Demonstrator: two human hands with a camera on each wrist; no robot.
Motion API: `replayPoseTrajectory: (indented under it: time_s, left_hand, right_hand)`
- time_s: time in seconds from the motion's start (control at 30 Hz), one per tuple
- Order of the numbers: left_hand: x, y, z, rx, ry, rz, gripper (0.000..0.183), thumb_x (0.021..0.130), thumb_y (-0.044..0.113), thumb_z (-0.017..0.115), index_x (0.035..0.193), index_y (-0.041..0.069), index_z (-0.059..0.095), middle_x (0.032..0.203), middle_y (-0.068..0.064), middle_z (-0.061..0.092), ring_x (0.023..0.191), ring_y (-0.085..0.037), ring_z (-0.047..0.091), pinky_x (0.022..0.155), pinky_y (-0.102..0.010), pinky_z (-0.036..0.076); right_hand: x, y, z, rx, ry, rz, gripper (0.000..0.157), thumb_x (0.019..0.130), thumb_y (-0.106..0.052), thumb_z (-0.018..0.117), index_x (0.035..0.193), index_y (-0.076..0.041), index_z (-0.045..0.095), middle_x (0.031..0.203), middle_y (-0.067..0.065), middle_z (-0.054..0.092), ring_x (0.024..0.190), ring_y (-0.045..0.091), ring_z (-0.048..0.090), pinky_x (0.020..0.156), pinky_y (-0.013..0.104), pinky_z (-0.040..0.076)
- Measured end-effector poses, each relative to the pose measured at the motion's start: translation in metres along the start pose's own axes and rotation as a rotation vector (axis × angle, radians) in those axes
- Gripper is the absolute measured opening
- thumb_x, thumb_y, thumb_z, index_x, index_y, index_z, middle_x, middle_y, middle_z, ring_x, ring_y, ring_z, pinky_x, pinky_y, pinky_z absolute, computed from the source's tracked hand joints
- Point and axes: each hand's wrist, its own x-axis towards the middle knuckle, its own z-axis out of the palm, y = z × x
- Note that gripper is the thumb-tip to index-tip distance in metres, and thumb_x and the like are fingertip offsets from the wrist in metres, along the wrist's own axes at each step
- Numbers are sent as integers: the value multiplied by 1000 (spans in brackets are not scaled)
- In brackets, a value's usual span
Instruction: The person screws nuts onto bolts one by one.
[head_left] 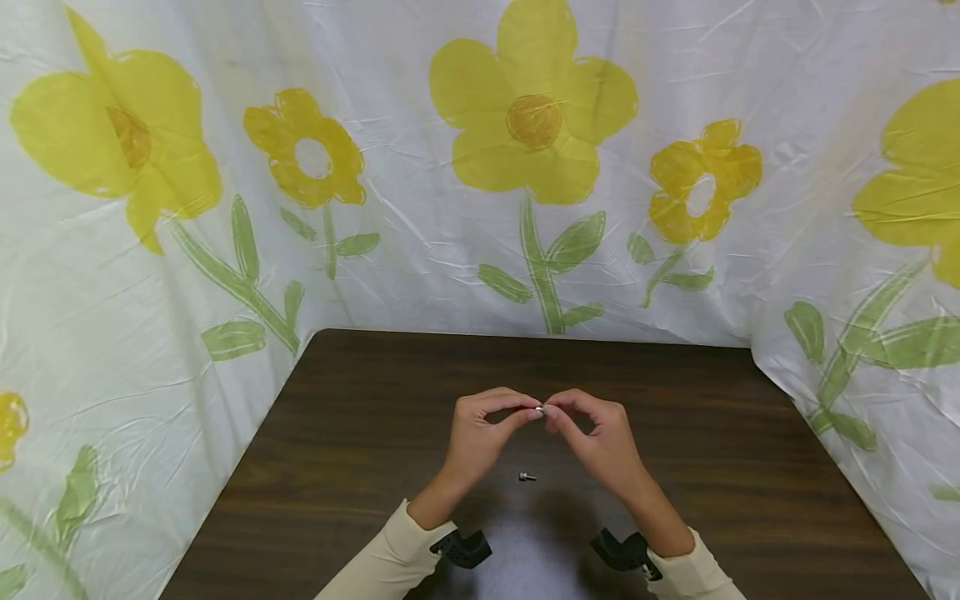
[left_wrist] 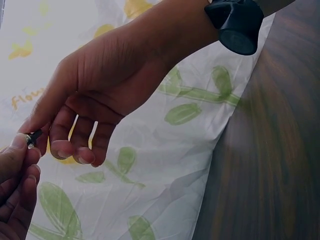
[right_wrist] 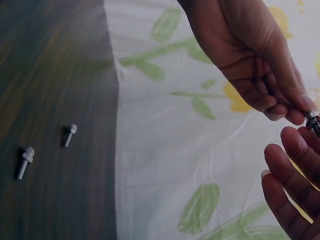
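Above the dark table, my left hand (head_left: 477, 432) and right hand (head_left: 606, 437) meet, fingertips almost touching. Between thumb and finger, each pinches one end of a small metal bolt (head_left: 539, 409), mostly covered by the fingertips. From the left wrist, the bolt (left_wrist: 33, 137) shows a dark part at the right hand (left_wrist: 112, 75) and a silvery part at the left hand's thumb (left_wrist: 11, 160). The right hand's other fingers hang loosely curled. A silver bolt (head_left: 527, 477) lies on the table below; the right wrist view shows two, a nearer bolt (right_wrist: 26, 162) and another bolt (right_wrist: 71, 135).
The dark wood-grain table (head_left: 337, 400) reaches back to a white curtain (head_left: 405, 275) printed with yellow flowers, which also hangs at both sides. Black wrist cameras sit on both forearms, the left camera (head_left: 462, 550) and the right camera (head_left: 621, 550).
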Motion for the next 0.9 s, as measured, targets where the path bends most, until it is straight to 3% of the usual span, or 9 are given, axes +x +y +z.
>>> replayPoseTrajectory:
  time_s: [0.3, 0.57, 0.73, 0.9]
  left_hand:
    - [1, 1, 1, -2, -4, -4, 6, 84, -7, 78, 89, -6, 77, 84, -17, 74, 79, -18, 72, 71, -34, 60]
    - [1, 2, -3, 24, 1, -20, 9, 81, -10, 79, 89, -6, 77, 84, -16, 75, 79, -19, 72, 72, -32, 59]
    - [2, -2, -2, 14, -7, -30, 8, 82, -8, 78, 89, -6, 77, 85, -16, 75, 80, -19, 72, 73, -34, 60]
    - [4, -4, -1, 20, -8, -51, 11, 83, -8, 79, 93, -6, 76, 88, -15, 75, 82, -18, 72, 75, -33, 59]
  right_hand:
    - [0, 4, 0, -43, 15, 44, 25, 98, 2, 62, 86, -19, 69, 71, -5, 67, 67, 15, 65, 62, 23, 50]
    - [-1, 7, -1, 38, -16, 47, 24, 92, 15, 63, 93, -9, 67, 67, 8, 65, 52, 23, 59, 50, 28, 51]
    - [1, 7, -3, 37, -28, 47, 24, 94, 10, 64, 93, -13, 67, 68, 1, 64, 50, 24, 59, 49, 24, 49]
    - [2, 9, -3, 47, -3, 23, 20, 95, 5, 66, 94, -15, 68, 70, -3, 64, 53, 13, 60, 50, 25, 52]
